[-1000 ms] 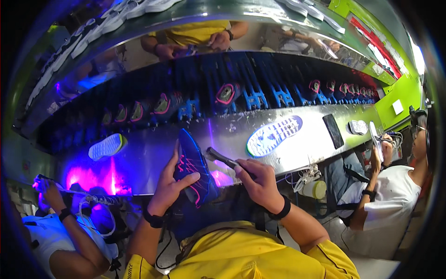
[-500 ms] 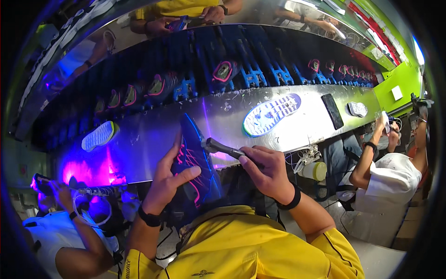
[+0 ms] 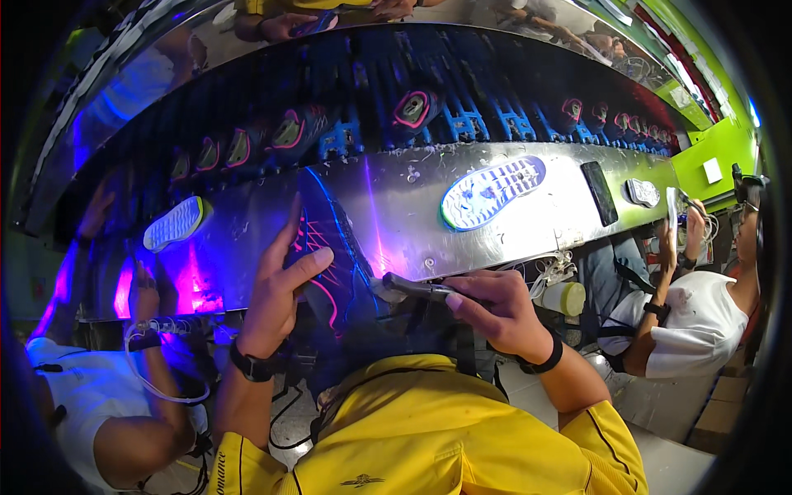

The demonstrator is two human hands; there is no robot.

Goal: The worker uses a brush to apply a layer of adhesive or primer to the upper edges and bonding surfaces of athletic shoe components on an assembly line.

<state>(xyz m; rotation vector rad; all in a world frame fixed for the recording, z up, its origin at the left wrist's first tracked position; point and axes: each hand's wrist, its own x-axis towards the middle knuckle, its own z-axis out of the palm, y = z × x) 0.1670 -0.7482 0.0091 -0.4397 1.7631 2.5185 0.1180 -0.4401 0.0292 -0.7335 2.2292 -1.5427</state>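
My left hand [image 3: 280,289] is wrapped round a dark shoe upper [image 3: 342,256] with pink lacing lines and a bright blue line along its side. The upper stands slanted, its far end over the metal table [image 3: 396,231]. In my right hand [image 3: 503,309] is a brush [image 3: 417,289] with a dark handle and a pale, bent head. The brush head meets the upper's right side, near its lower end. My left fingers behind the upper are partly hidden.
A white-and-blue sole [image 3: 492,194] lies right of the upper, a smaller white sole [image 3: 173,224] at left. A black phone [image 3: 599,194] and another sole [image 3: 642,193] sit farther right. Behind runs a dark conveyor [image 3: 379,74] carrying shoes [image 3: 412,110]. Co-workers in white [image 3: 697,322] flank me.
The brush has slid down the upper's right side, toward me. The left co-worker's arm now reaches over the table. At right, the other person has raised a pale piece.
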